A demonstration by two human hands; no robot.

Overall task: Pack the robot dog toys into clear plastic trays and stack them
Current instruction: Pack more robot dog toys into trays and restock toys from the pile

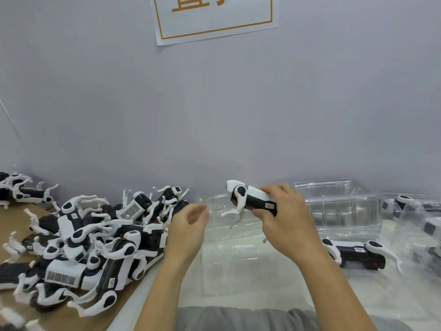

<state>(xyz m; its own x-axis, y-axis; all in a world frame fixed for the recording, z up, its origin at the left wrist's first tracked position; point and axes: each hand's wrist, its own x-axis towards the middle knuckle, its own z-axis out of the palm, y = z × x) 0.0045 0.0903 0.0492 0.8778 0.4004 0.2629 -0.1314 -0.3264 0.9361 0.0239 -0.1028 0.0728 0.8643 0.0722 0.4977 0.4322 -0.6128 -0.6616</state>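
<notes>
My right hand (284, 216) grips one dog (250, 199) above an empty tray (229, 254); left hand (191, 225) loose; pile (83, 237) remains unpacked.

Robot dog pile (81, 237) lay at 9 o'clock; empty tray (229, 254) sat centre; tray stack (338, 206) at 2; one loose dog (355, 253) at 3, before the stack.

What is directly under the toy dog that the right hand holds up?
The toy dog, gripped by the right hand, hangs over a clear tray that looks empty. The hand hides the toy's rear.
</notes>
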